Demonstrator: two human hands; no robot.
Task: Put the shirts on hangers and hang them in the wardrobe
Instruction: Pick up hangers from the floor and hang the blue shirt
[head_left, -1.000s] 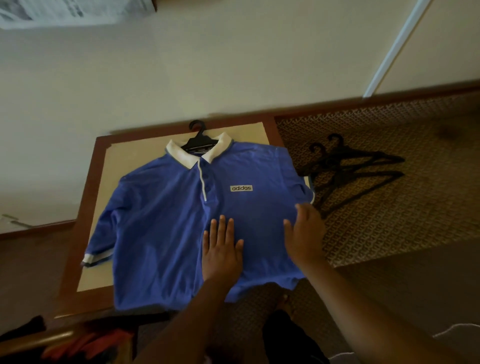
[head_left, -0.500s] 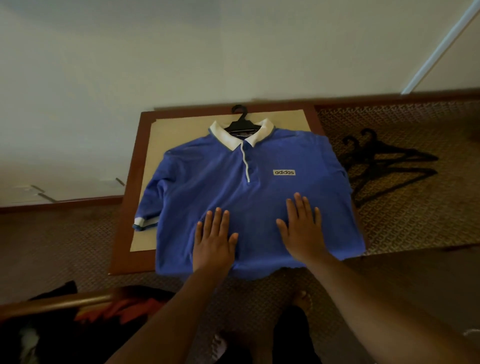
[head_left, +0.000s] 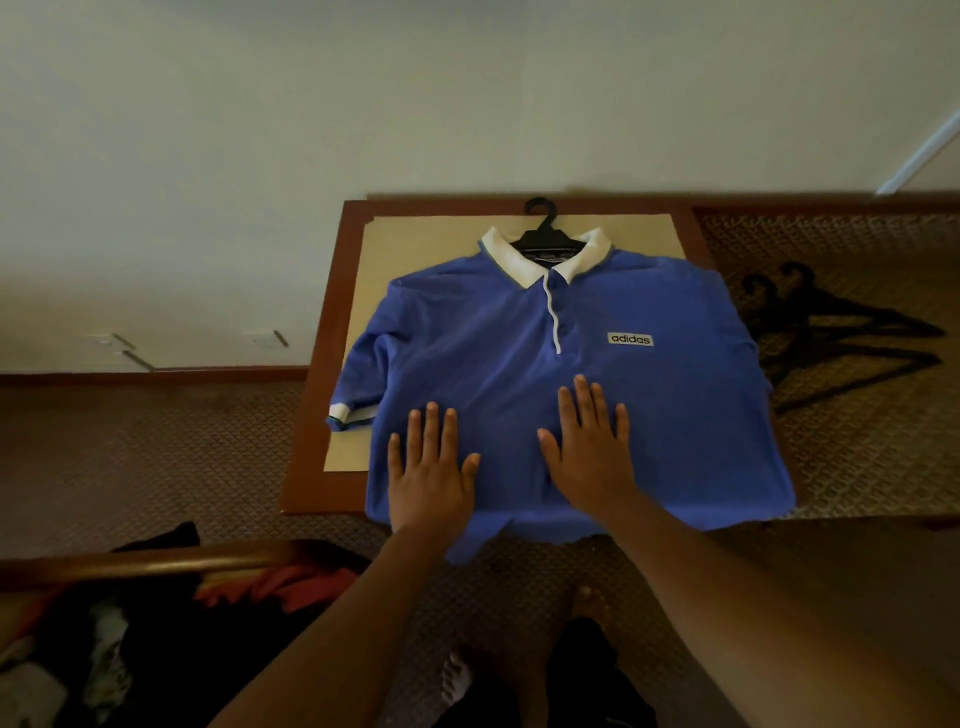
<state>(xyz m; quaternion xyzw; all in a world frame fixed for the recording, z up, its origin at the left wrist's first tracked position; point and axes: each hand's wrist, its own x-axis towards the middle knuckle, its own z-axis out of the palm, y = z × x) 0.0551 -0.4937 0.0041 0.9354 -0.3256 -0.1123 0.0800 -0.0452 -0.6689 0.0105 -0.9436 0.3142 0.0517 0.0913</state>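
Observation:
A blue polo shirt (head_left: 675, 415) with a white collar lies face up on a low wooden table (head_left: 332, 322). A black hanger (head_left: 543, 236) sits inside its neck, hook sticking out past the collar. My left hand (head_left: 431, 467) lies flat on the shirt's lower left, fingers straight. My right hand (head_left: 589, 444) presses flat on the lower middle, fingers spread. The shirt's hem hangs over the table's near edge.
Several spare black hangers (head_left: 831, 338) lie on the woven mat to the right. A pile of dark and red clothes (head_left: 218, 613) sits in a chair-like frame at lower left. A pale wall stands behind the table.
My right hand slid from the shirt's right edge towards its middle and now lies flat. The left hand stays flat on the shirt. The camera turned left.

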